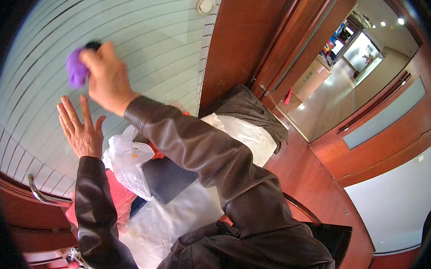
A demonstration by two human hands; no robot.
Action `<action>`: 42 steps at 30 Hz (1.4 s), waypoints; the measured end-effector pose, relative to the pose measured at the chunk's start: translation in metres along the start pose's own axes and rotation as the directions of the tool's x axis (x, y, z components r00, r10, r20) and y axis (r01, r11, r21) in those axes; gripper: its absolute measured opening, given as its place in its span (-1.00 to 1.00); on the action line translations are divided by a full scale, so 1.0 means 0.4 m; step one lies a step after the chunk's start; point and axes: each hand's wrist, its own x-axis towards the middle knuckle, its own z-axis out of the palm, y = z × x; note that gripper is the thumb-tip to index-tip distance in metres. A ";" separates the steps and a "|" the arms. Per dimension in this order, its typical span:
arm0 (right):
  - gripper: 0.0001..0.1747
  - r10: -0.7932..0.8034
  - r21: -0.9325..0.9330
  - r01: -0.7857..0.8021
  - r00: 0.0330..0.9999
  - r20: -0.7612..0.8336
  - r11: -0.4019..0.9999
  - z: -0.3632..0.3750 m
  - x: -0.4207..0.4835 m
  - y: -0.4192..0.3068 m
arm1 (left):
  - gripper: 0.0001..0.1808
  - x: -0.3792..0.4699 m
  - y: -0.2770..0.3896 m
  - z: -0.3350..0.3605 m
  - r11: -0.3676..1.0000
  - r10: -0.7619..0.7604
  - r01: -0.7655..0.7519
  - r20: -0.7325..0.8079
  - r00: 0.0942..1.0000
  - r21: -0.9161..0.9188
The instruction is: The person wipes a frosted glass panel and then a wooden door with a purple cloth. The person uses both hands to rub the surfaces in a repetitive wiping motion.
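Observation:
Before me stands a glass door panel (pixel 150 50) with thin curved-looking stripes, set beside red-brown wood. My right hand (pixel 107 77) grips a purple cloth (pixel 76 68) against or close to the glass, with something black at its upper edge; hand and cloth are slightly blurred. Lower down, my left hand (pixel 80 127) is spread with its fingers apart, flat on or very near the panel, holding nothing. A curved metal door handle (pixel 44 196) is below the left hand. Beside the left wrist is a crumpled white plastic bag (pixel 130 159).
Pink bags (pixel 119 193), a dark flat item (pixel 167 177) and white sheeting (pixel 171 212) lie below my arms. A dark cloth (pixel 242 103) lies by the wooden frame. On the right, a doorway shows a cardboard box (pixel 310 80) and shelves. A black chair or bag (pixel 332 239) stands behind my right arm.

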 end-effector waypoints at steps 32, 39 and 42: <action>-0.49 0.005 -0.108 -0.004 1.000 0.009 0.994 0.059 -0.030 -0.059 | -0.19 0.010 -0.206 -0.156 0.996 0.088 -0.086 -0.177 0.980 0.014; -0.51 0.083 -0.090 -0.075 0.992 0.091 0.993 0.050 -0.084 -0.075 | -0.10 -0.003 -0.217 -0.135 0.998 0.058 -0.060 -0.143 0.988 -0.008; -0.54 0.044 -0.169 -0.037 0.998 0.039 0.985 0.019 -0.035 -0.054 | -0.09 -0.004 -0.222 -0.134 0.998 0.062 -0.065 -0.144 0.988 -0.019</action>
